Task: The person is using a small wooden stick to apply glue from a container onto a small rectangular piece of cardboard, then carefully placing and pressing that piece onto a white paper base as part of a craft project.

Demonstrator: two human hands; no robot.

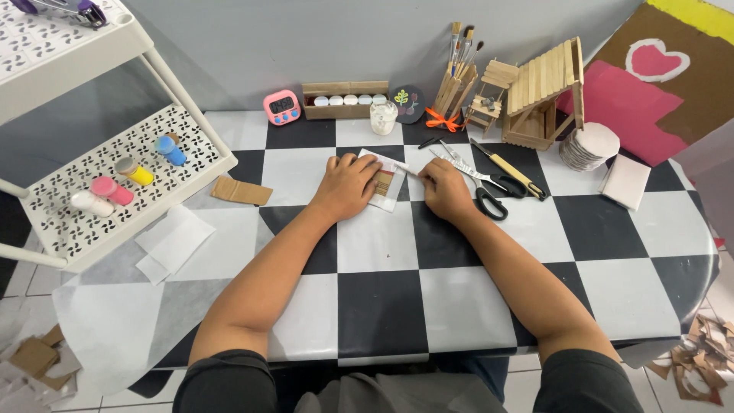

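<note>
A small white paper packet with a brown printed patch (386,183) lies flat on the black-and-white chequered bench (382,306), near its middle toward the far side. The left hand (348,186) rests palm-down on the packet's left part, fingers together and pressed flat on it. The right hand (443,191) sits just beside the packet's right edge, its fingers curled together and pinched on a thin white stick (409,171) that touches the packet's corner. Just right of that hand lie black-handled scissors (480,187), and past them a craft knife with a yellow handle (508,168). Farther back stand a craft-stick house (544,95), a stick-built holder of paintbrushes (457,76), a wooden box of white-capped pots (345,99) and a pink digital timer (282,107). A stack of round white pads (589,145) sits at the right. On the left, a white perforated cart shelf (84,222) carries small paint bottles (126,180).
</note>
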